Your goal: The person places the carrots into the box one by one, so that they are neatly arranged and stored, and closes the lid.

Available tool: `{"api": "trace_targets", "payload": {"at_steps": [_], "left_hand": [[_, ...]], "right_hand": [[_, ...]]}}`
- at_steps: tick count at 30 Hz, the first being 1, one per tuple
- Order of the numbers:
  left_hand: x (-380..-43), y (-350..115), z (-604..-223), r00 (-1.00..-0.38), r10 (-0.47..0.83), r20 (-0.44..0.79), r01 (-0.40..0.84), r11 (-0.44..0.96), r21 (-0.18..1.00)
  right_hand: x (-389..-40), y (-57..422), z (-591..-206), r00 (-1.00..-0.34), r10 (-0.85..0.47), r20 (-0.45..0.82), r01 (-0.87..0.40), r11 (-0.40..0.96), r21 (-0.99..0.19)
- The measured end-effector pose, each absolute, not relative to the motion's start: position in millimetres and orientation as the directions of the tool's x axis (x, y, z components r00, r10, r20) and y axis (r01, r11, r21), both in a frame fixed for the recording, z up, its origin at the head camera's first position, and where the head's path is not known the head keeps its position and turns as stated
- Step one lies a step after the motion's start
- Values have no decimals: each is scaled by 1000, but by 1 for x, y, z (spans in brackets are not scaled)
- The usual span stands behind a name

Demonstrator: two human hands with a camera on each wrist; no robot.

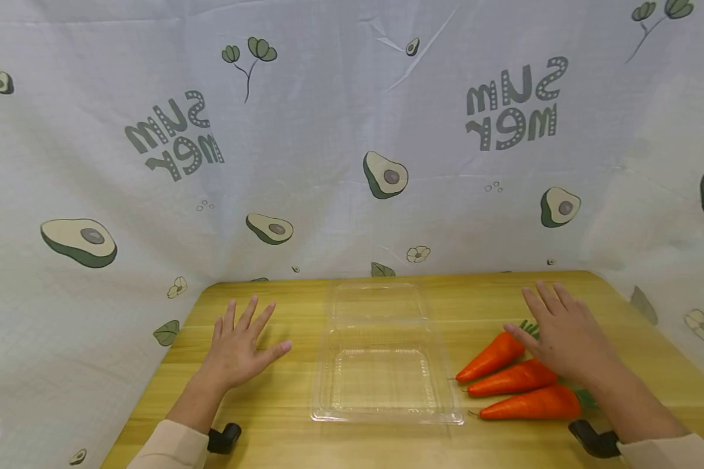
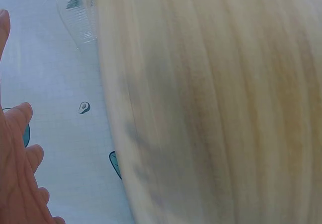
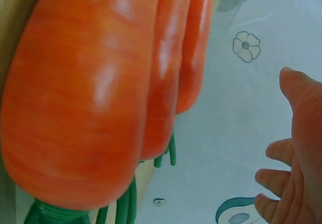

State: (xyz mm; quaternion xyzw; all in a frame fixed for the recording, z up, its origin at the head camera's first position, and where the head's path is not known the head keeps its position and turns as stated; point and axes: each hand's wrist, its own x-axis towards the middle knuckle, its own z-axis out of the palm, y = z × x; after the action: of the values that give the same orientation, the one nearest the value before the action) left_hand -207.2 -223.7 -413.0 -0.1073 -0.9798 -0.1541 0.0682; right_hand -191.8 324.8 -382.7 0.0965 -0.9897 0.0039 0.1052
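My left hand (image 1: 234,352) is spread above the left part of the table, holding nothing. Over the green tops of the carrots hovers my right hand (image 1: 569,335), its fingers apart and nothing in them. Three orange carrots, a back one (image 1: 493,356), a middle one (image 1: 513,378) and a front one (image 1: 534,404), lie side by side with tips pointing left. Between the hands sits a clear plastic clamshell box (image 1: 381,381) with its lid (image 1: 378,303) folded back. In the right wrist view the nearest carrot (image 3: 80,93) fills much of the left side, apart from the hand.
The wooden table (image 1: 281,443) ends at a white cloth (image 1: 328,130) printed with avocados, which hangs at the back and along both sides. A black wrist mount (image 1: 224,438) is under the left forearm and another mount (image 1: 594,438) is by the right one.
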Motion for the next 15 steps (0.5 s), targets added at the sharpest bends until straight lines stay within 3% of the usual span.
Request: {"api": "trace_targets", "payload": {"at_steps": [15], "left_hand": [[-205, -225, -419, -970, 186, 155, 226, 923, 311]], "right_hand": [[-188, 326, -388, -957, -207, 201, -210, 978, 11]]}}
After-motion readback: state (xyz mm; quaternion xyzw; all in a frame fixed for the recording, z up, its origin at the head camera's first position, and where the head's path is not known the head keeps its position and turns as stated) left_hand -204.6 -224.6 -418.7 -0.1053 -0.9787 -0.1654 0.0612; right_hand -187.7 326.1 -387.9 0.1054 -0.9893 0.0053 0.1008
